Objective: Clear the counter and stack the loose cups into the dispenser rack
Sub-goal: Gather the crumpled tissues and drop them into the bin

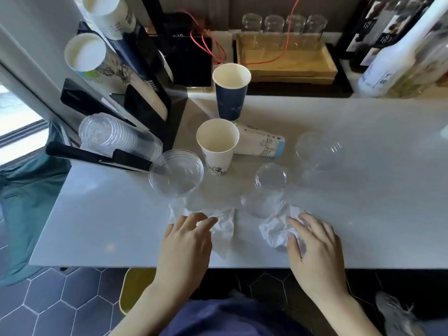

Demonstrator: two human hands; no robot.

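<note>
Both our hands rest flat on the counter (97,226), fingers spread, gripping nothing: left hand (186,241) on one crumpled napkin (224,226), right hand (315,248) on the other napkin (274,229). Navy cup (231,93) and white cup (217,146) upright, mouths up. Printed paper cup (260,144) lies on its side, long axis left-right, base pointing right. Clear cup (175,173) upright beside the dispenser rack (135,100).

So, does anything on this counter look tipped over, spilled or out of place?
Yes. One white paper cup lies on its side behind the upright white cup. A clear plastic cup also lies tipped over. Two crumpled paper wads sit at the near edge, under the left hand and the right hand. No spill shows.
</note>
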